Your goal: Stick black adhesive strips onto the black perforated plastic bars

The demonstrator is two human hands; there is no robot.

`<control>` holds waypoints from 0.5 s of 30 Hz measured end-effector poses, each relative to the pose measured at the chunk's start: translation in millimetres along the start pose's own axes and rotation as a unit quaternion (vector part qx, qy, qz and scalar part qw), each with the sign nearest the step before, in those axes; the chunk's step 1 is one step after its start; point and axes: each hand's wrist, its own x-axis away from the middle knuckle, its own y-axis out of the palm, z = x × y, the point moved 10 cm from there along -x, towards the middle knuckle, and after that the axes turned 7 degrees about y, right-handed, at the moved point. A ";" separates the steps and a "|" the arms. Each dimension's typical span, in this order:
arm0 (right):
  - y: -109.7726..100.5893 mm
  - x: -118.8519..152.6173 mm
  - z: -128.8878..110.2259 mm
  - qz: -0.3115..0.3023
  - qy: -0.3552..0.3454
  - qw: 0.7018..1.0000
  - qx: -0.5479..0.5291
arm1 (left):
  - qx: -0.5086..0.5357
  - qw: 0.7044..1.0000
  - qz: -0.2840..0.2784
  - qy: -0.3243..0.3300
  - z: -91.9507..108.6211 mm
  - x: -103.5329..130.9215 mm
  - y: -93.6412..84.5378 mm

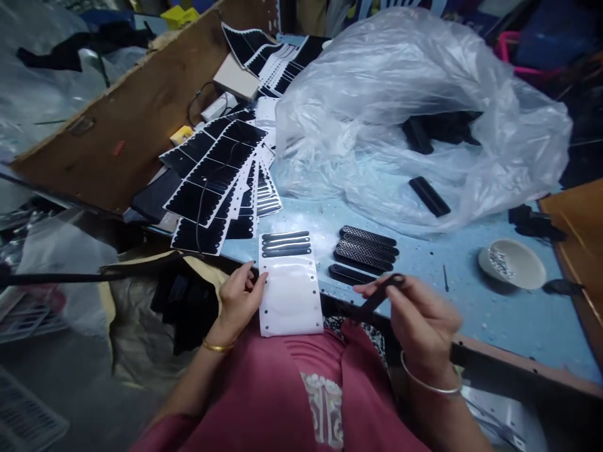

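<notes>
A white backing sheet [289, 301] with several dark adhesive strips [286, 244] across its top lies at the table's near edge and hangs over it. My left hand [240, 298] is closed at the sheet's left edge, with the thumb on top. Between the thumb and fingers of my right hand [421, 317] is a flat black strip [377, 298] with rounded ends, held tilted over the table edge. Just beyond it, several black perforated strips [366, 246] lie side by side. One plain black strip [351, 274] sits in front of them, nearest my right hand.
A large clear plastic bag [377, 94] with black pieces inside fills the back right. Black sticker sheets [221, 163] are heaped at the back left, beside a wooden board [141, 119]. On the right stands a white bowl [513, 263] of small bits. An open sack [155, 314] hangs at left.
</notes>
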 end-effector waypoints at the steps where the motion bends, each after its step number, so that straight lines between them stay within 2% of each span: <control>1: 9.3 5.2 3.4 -0.037 -0.022 0.997 0.070 | 0.002 0.999 -0.026 0.024 16.5 -0.4 7.6; 3: 33.3 16.8 7.1 -0.105 -0.090 0.970 0.199 | 0.066 0.985 -0.157 0.029 46.3 6.7 45.6; 5: 55.0 28.5 6.5 -0.148 -0.163 0.932 0.287 | 0.141 0.942 -0.304 0.007 73.7 25.2 91.4; 7: 68.4 36.7 5.7 -0.172 -0.207 0.898 0.347 | 0.185 0.906 -0.380 -0.032 89.6 40.6 124.9; 9: 69.1 39.6 5.3 -0.174 -0.220 0.882 0.379 | 0.219 0.877 -0.418 -0.094 91.8 51.0 149.1; 10: 64.9 39.4 5.9 -0.171 -0.215 0.883 0.380 | 0.237 0.860 -0.434 -0.128 90.0 55.6 158.3; 13: 41.4 36.1 12.8 -0.163 -0.176 0.917 0.317 | 0.284 0.817 -0.457 -0.207 81.7 62.5 173.4; 15: 18.6 33.0 19.3 -0.132 -0.155 0.948 0.245 | 0.302 0.812 -0.445 -0.229 76.0 59.1 175.4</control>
